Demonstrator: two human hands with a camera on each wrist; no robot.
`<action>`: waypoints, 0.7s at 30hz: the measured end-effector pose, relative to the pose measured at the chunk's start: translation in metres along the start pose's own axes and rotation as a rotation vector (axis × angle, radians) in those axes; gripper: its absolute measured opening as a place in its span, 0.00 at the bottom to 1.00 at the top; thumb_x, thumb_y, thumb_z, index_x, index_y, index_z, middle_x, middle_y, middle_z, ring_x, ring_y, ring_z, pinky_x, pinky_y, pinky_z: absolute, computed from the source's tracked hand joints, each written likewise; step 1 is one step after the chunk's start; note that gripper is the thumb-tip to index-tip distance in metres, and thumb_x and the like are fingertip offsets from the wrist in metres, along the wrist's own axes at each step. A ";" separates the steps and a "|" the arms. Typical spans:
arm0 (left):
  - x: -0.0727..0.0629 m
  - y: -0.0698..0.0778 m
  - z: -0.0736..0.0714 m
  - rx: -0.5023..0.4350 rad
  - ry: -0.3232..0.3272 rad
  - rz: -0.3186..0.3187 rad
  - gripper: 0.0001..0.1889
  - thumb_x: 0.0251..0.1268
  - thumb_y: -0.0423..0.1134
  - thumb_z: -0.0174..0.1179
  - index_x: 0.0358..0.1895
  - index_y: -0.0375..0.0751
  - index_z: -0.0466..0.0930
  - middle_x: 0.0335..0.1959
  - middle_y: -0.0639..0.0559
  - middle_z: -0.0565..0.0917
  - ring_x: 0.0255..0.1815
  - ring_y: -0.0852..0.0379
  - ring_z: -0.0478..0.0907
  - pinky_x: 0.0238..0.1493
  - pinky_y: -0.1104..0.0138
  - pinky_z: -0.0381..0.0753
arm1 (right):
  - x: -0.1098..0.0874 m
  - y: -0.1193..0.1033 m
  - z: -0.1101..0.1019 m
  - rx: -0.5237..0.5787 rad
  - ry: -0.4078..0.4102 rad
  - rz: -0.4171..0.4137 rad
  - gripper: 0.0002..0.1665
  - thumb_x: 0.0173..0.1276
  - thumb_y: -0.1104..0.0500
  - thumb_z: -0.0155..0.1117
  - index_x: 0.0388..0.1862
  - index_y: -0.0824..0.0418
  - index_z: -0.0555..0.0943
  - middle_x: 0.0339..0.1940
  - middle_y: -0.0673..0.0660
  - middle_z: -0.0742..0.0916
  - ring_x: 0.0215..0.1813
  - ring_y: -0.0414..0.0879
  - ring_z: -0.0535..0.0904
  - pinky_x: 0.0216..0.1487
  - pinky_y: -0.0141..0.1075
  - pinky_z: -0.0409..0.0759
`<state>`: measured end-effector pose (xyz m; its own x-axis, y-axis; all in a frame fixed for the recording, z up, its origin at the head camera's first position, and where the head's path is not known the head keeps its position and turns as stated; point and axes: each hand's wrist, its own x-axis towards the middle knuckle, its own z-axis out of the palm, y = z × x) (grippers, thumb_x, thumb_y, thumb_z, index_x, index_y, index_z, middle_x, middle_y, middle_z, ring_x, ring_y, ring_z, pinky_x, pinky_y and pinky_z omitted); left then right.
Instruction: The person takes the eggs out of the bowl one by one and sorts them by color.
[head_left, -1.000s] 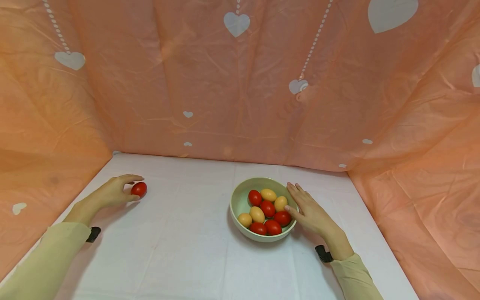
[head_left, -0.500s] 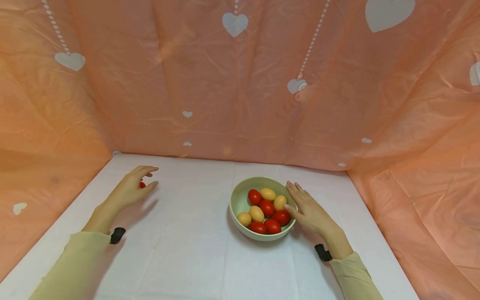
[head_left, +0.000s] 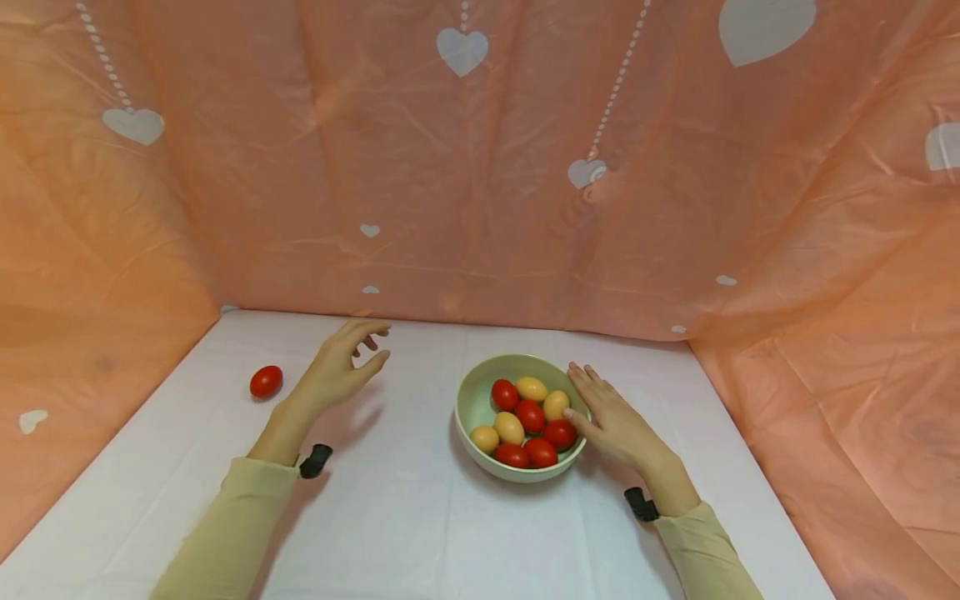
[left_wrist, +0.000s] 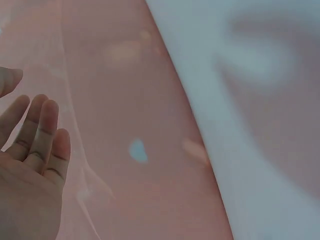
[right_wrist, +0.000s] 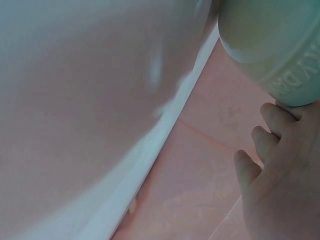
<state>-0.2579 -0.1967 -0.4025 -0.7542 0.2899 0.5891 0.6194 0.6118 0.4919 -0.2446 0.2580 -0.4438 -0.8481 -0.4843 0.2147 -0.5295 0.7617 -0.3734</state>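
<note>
My left hand [head_left: 333, 365] is held above the white cloth, fingers loosely bent and thumb apart, with nothing in it. Its bare palm [left_wrist: 32, 185] and fingers show in the left wrist view. One red egg [head_left: 266, 382] lies on the cloth to the left, behind that hand. A pale green bowl [head_left: 480, 390] holds several red eggs [head_left: 530, 417] and several yellowish eggs [head_left: 509, 428]. My right hand [head_left: 617, 423] holds the bowl's right side, thumb over the rim, fingers along the outside. In the right wrist view its fingers lie against the bowl's wall [right_wrist: 272, 45].
A white cloth [head_left: 390, 517] covers the table. Orange-pink sheeting with hearts [head_left: 465, 208] hangs at the back and both sides. Black wrist straps or camera mounts [head_left: 316, 461] stick out below each wrist.
My left hand has left the red egg on the cloth and moved right, toward the bowl. The egg has come into full view. My right hand stays at the bowl.
</note>
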 end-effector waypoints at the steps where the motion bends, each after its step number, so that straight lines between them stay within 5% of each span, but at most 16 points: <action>1: 0.003 0.004 0.006 -0.016 -0.004 0.008 0.23 0.67 0.28 0.68 0.64 0.35 0.78 0.55 0.41 0.83 0.46 0.47 0.81 0.43 0.50 0.81 | 0.000 0.000 0.000 0.002 -0.002 0.001 0.44 0.81 0.44 0.56 0.84 0.65 0.57 0.84 0.62 0.62 0.85 0.62 0.51 0.81 0.60 0.51; 11: 0.023 0.039 0.062 -0.119 -0.108 0.049 0.19 0.69 0.32 0.68 0.61 0.40 0.81 0.54 0.45 0.83 0.45 0.52 0.80 0.44 0.54 0.81 | 0.000 0.000 0.001 0.007 -0.008 -0.002 0.44 0.80 0.43 0.56 0.84 0.65 0.57 0.84 0.61 0.62 0.85 0.62 0.51 0.81 0.61 0.52; 21: 0.041 0.062 0.105 -0.075 -0.329 0.122 0.16 0.70 0.33 0.67 0.58 0.35 0.82 0.53 0.46 0.82 0.47 0.53 0.80 0.47 0.59 0.84 | 0.001 0.002 -0.001 0.002 -0.007 0.006 0.44 0.81 0.42 0.55 0.84 0.64 0.56 0.85 0.61 0.61 0.85 0.61 0.51 0.81 0.60 0.51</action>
<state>-0.2733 -0.0692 -0.4154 -0.6961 0.5860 0.4148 0.7142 0.5059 0.4837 -0.2462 0.2594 -0.4436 -0.8511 -0.4830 0.2058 -0.5244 0.7636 -0.3766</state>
